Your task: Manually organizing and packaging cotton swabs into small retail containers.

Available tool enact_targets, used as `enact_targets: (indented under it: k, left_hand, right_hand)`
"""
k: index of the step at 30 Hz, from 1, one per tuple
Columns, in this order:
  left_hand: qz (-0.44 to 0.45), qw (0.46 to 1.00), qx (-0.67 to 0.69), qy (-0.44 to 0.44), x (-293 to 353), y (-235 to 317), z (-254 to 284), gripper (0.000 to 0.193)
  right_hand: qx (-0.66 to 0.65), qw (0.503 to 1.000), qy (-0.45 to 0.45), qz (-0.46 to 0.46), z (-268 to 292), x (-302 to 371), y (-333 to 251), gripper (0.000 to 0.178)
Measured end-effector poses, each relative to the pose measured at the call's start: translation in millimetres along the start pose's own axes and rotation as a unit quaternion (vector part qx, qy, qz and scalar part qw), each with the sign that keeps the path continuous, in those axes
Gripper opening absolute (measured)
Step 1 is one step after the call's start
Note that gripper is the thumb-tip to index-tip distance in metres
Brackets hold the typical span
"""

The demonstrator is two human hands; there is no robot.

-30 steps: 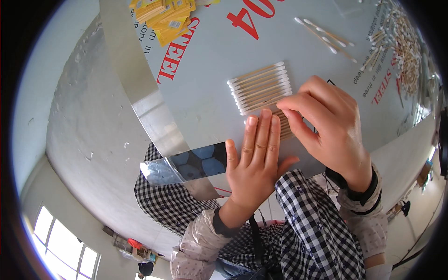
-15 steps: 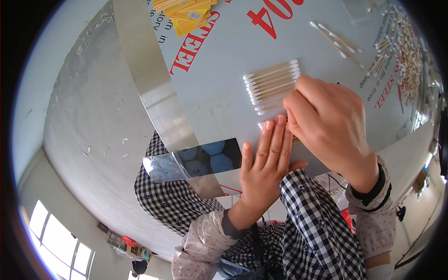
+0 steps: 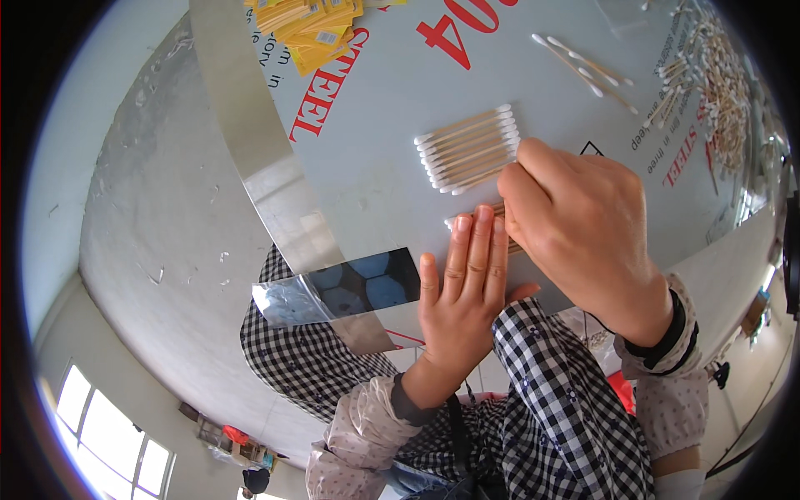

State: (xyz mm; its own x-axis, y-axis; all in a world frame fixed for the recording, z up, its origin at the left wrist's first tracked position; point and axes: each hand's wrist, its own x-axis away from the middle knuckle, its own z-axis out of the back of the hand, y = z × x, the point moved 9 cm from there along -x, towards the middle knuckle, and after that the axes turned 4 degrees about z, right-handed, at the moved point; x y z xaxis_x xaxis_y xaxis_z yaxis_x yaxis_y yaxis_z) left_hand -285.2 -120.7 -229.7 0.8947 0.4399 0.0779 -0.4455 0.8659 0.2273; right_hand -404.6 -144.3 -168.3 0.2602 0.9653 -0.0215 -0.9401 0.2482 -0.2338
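Observation:
On the grey sheet-topped table (image 3: 367, 167), several double-ended cotton swabs (image 3: 467, 150) lie side by side in a neat row. My right hand (image 3: 583, 229) is closed at the row's right end, fingers curled down; anything in its grip is hidden. Just left of it, my left hand (image 3: 462, 292) lies flat, its fingers stretched out and pressed on more swabs. Only a white tip (image 3: 450, 223) and bits of stick beside those fingers show. A clear plastic bag with a dark and blue print (image 3: 371, 282) lies left of my left hand.
Yellow printed cards (image 3: 308, 37) are piled at the far left. A few loose swabs (image 3: 583, 71) lie beyond the row, and a large heap of swabs (image 3: 725, 108) spreads at the far right. The table's metal edge (image 3: 262, 158) runs along the left.
The row's nearest swabs, spaced apart before, now lie close against the others. My right hand stays closed beside the row; my left stays flat. The whole view has shifted slightly.

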Motion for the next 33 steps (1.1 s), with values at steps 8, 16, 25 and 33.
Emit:
enact_targets:
  k: [8, 16, 25, 33]
  left_hand:
    - [0.008, 1.0, 0.021, -0.013, 1, 1, 0, 0.071]
    - [0.003, 1.0, 0.015, -0.02, 1, 0, -1, 0.069]
    - [0.014, 1.0, 0.022, 0.007, 0, 2, 1, 0.067]
    - [0.012, 0.999, 0.024, 0.025, 3, 1, -4, 0.069]
  right_hand:
    - [0.01, 0.996, 0.079, 0.036, 3, 1, 2, 0.021]
    - [-0.033, 0.999, 0.029, 0.019, 5, -6, 2, 0.021]
    - [-0.031, 0.999, 0.028, 0.018, 1, -5, 1, 0.021]
    - [-0.019, 0.999, -0.029, 0.032, -5, -10, -1, 0.027]
